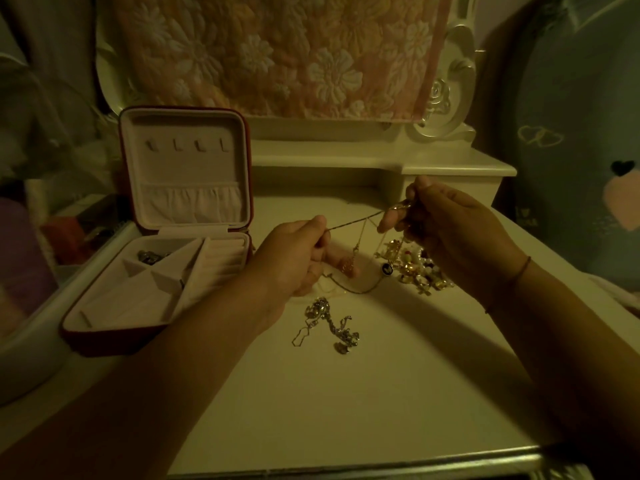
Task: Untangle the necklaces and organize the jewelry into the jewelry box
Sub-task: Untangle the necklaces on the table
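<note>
Thin gold chain necklace [356, 221] stretched taut left-right above cream desk [346, 393]; left hand [294, 258] and right hand [446, 230] each pinch-closed on an end. Open red jewelry box [156, 282] nearer left hand.

Gold chain [353, 221] taut between left hand [294, 259] and right hand [450, 230], above table [346, 393].

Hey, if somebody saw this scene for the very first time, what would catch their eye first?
Probably the two hands at centre: the left hand and right hand pull a thin gold chain taut between them above the white table. Next, the open red jewelry box at left, its lid upright. Then the gold jewelry pile under the right hand and a silver tangle nearer the camera.
</note>
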`<control>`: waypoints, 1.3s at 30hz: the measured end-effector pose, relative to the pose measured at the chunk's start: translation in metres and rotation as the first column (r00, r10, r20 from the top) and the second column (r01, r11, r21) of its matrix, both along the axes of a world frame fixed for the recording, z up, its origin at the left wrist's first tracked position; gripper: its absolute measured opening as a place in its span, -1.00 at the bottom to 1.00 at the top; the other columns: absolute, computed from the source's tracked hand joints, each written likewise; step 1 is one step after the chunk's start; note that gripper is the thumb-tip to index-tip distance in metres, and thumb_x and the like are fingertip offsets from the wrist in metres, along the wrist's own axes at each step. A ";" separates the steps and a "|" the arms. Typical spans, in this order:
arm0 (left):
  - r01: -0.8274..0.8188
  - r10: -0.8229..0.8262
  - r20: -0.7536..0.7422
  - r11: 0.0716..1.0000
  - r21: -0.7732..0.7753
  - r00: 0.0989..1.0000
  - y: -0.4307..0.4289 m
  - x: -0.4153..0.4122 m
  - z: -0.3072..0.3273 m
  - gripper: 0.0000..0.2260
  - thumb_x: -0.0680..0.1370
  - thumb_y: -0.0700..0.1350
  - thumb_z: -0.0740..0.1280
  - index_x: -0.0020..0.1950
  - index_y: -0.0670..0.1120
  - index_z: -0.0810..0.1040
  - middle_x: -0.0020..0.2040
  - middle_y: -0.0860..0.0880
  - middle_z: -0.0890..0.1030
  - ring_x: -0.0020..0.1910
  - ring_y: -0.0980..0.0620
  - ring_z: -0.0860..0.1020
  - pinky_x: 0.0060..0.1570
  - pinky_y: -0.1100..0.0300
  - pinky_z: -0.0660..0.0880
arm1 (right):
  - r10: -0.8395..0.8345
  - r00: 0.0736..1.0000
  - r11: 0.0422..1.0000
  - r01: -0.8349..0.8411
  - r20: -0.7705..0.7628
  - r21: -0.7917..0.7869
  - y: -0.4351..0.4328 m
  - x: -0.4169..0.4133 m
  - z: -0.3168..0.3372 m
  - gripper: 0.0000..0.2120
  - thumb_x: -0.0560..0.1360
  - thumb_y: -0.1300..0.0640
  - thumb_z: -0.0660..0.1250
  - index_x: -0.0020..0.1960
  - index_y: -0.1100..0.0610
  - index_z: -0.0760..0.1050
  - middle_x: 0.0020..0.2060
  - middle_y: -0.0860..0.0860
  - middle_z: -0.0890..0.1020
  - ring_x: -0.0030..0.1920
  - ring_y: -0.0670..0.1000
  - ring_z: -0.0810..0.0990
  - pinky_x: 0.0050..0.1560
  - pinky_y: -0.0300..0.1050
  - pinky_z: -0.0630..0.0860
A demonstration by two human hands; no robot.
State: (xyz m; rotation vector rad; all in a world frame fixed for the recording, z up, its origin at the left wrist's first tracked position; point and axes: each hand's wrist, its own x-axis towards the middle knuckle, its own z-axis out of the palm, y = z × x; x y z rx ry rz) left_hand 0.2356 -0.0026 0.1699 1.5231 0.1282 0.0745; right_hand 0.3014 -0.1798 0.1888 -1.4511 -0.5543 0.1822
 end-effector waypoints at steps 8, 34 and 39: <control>0.030 -0.030 -0.014 1.000 0.001 0.999 0.001 0.000 0.000 -0.69 0.66 -0.04 0.08 -0.25 -0.10 0.35 -0.45 -0.17 0.49 -0.71 0.17 0.13 -0.65 0.44 0.03 | 0.081 0.992 0.990 -0.069 -0.093 0.123 -0.001 -0.001 0.002 -0.72 0.64 0.06 -0.01 -0.15 0.12 0.35 -0.39 0.03 0.61 -0.27 -0.01 0.60 -0.10 -0.13 0.56; -0.006 -0.029 0.088 0.927 0.376 0.996 0.005 -0.003 -0.004 -0.92 0.42 -0.12 0.48 -0.23 0.05 0.65 -0.44 0.17 0.61 -0.46 0.34 0.49 -0.42 0.50 0.37 | 0.165 0.982 0.953 -0.135 -0.090 0.272 -0.005 0.001 0.008 -0.72 0.63 0.05 -0.03 -0.13 0.12 0.35 -0.25 0.06 0.60 -0.55 -0.13 0.22 -0.51 -0.32 0.29; -0.043 -0.006 0.112 0.901 0.431 0.994 0.002 -0.007 0.001 -0.84 0.53 0.01 0.33 -0.12 -0.02 0.66 -0.65 0.20 0.38 -0.62 0.31 0.37 -0.57 0.48 0.24 | 0.240 0.967 0.920 -0.200 -0.083 0.336 -0.008 0.003 0.007 -0.73 0.63 0.06 -0.04 -0.12 0.12 0.36 -0.20 0.05 0.63 -0.58 -0.15 0.22 -0.52 -0.32 0.30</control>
